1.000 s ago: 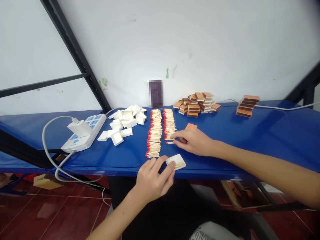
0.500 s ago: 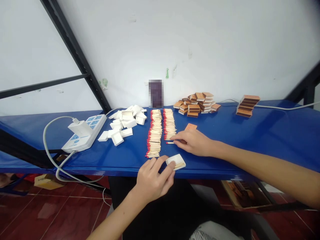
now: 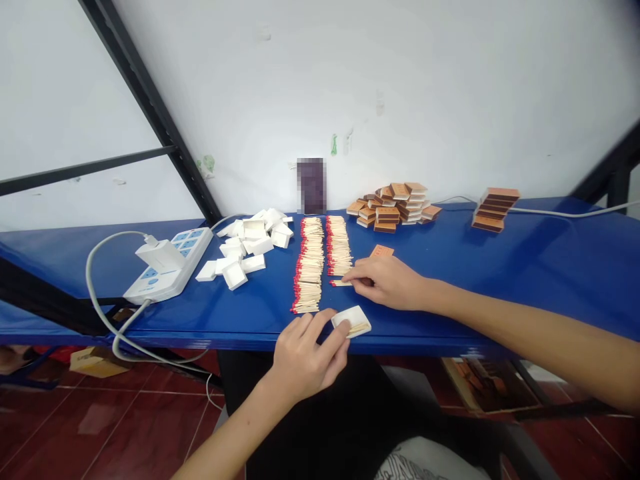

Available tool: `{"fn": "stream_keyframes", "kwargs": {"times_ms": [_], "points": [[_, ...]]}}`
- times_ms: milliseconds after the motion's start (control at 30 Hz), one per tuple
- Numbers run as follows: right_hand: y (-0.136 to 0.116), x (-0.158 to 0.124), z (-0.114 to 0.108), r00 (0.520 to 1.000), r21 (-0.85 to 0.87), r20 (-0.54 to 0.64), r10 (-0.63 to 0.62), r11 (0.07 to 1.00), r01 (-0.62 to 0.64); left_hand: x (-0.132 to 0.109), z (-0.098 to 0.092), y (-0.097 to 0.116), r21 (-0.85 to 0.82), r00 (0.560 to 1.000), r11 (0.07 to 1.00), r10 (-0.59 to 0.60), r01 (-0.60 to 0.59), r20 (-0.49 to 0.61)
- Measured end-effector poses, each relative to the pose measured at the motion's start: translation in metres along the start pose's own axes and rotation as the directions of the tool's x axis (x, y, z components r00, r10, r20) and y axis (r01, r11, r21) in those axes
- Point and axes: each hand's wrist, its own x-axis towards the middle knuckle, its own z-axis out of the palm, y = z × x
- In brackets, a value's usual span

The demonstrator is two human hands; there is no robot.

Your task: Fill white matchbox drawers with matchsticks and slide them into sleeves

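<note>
Near the table's front edge, my left hand (image 3: 313, 350) grips a small white matchbox tray (image 3: 359, 315) by its left end, thumb and fingers closed on it. A few matches (image 3: 360, 329) lie inside that tray. My right hand (image 3: 385, 281) has its fingers pinched together at the tail end of a match (image 3: 340, 283), just below the right column of matches (image 3: 339, 247). A longer left column of matches (image 3: 310, 267) runs beside it, red heads pointing left. Partly hidden behind my right hand is an orange matchbox sleeve (image 3: 381, 251).
White empty trays (image 3: 253, 233) are heaped at the left, beside a power strip (image 3: 173, 273) with a plugged-in charger and looping cable. Orange matchbox sleeves (image 3: 400, 207) are piled at the back. More matchboxes (image 3: 495, 210) stand stacked further right. A dark pixelated rectangle (image 3: 313, 187) leans on the wall.
My right fingers have shifted slightly, and the match under them now lies a little further left and tilted. My left hand and the tray stay in place.
</note>
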Motion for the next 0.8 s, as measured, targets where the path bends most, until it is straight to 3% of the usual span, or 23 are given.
{"fn": "stream_keyframes", "kwargs": {"times_ms": [800], "points": [[-0.0006,-0.0006,0.0004,0.997,-0.003,0.016,0.074,0.997,-0.074,0.0008,0.0007,-0.0004,-0.001,1.0,1.0,0.005,-0.005,-0.007]]}}
